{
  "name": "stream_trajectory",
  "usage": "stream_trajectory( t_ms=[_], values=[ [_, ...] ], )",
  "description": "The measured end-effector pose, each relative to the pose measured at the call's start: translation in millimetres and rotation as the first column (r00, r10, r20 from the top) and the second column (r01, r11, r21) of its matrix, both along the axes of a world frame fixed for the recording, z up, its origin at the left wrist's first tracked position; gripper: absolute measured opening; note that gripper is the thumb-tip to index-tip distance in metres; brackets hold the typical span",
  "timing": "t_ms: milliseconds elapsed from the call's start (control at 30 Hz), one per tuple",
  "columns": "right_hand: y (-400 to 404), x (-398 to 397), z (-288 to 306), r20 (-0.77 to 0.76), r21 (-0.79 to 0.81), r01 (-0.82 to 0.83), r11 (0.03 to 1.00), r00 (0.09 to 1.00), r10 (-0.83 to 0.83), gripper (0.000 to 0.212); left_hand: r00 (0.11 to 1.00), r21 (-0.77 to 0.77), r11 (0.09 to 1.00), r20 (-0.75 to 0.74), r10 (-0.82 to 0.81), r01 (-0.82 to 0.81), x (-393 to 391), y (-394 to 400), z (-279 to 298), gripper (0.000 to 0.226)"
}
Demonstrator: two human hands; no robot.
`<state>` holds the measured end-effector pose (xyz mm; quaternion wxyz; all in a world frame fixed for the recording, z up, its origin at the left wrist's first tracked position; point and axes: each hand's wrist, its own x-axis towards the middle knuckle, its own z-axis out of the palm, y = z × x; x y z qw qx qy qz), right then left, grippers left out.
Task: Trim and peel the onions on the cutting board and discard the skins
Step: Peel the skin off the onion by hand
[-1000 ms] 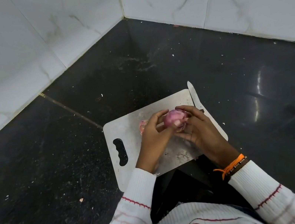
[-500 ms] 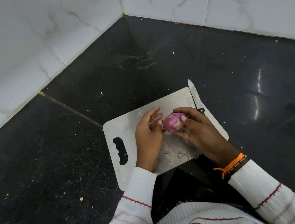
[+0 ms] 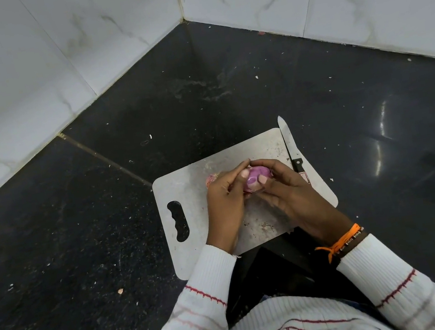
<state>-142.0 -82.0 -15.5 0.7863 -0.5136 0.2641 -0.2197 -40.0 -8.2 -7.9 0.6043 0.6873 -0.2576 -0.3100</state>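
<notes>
A purple onion (image 3: 256, 178) is held just above the grey cutting board (image 3: 191, 186). My left hand (image 3: 226, 200) grips it from the left, thumb on top. My right hand (image 3: 287, 190) cups it from the right, with the thumb pressed on its front face. Both hands cover most of the onion. A pink scrap of onion skin (image 3: 211, 179) lies on the board just behind my left hand, partly hidden. A knife (image 3: 289, 144) with a black handle lies along the board's right edge, blade pointing away from me.
The board sits on a black speckled counter (image 3: 80, 245) in a corner of white marble-tiled walls (image 3: 21, 68). Small pale crumbs and skin flakes dot the counter. My white striped sleeves fill the bottom of the view.
My left hand, drawn slightly off the onion half a second ago, has closed back onto it, and both thumbs now meet on top. The onion has turned a little in my hands.
</notes>
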Motion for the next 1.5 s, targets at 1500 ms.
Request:
stream_trajectory(
  t_ms=[1500],
  values=[
    [7,5,-4,0.047,0.298,0.156,0.942,0.983,-0.178,0.028,0.955,0.000,0.985,0.245,0.165,-0.170,8,4,9,0.006]
  ],
)
